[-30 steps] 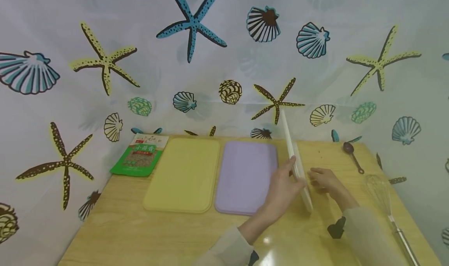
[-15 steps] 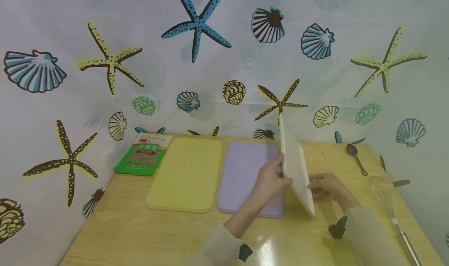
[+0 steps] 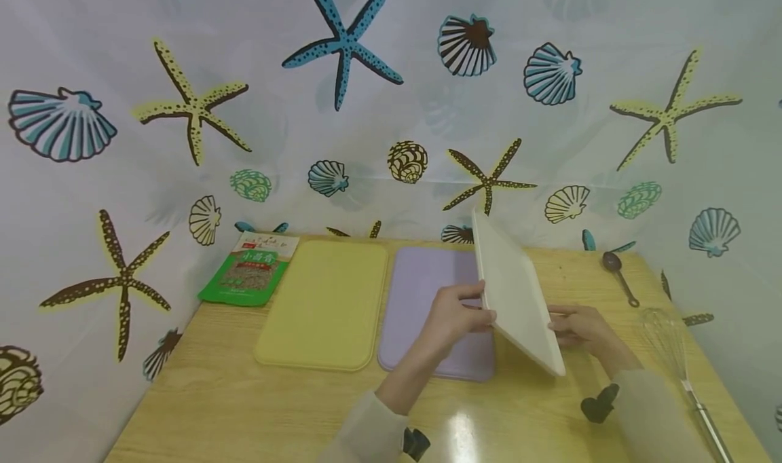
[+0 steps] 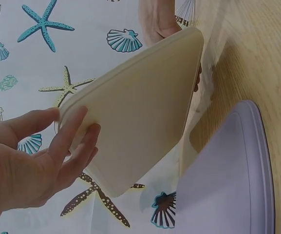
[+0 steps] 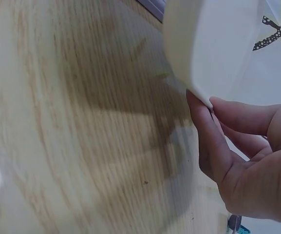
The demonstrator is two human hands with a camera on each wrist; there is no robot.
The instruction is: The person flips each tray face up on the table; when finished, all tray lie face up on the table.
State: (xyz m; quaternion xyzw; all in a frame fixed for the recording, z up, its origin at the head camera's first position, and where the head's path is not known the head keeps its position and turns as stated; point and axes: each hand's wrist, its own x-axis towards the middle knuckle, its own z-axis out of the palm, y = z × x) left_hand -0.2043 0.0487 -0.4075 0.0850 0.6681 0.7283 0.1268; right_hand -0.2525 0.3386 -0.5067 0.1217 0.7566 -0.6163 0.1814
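Observation:
A shallow white tray (image 3: 516, 293) with rounded corners stands tilted above the right part of the table, its inner face turned to the right. My left hand (image 3: 451, 319) grips its left edge between thumb and fingers; in the left wrist view the fingers lie across the tray's smooth underside (image 4: 140, 102). At the opposite edge my right hand (image 3: 585, 330) pinches the rim, thumb on one side and fingers on the other, plain in the right wrist view. A purple flat rectangular piece (image 3: 421, 300) lies just left, partly hidden by my left hand and the tray.
A yellow rectangular piece (image 3: 320, 307) lies left of the purple one. Beside it is a green seed packet (image 3: 250, 273). On the right are a dark measuring spoon (image 3: 620, 276) and a wire whisk (image 3: 681, 361). A shell-patterned curtain (image 3: 366, 130) encloses the wooden table (image 3: 256, 409).
The tray has turned from nearly edge-on so its inner face shows more, its top leaning left. My left hand has moved left with it; my right hand has taken hold of the right edge.

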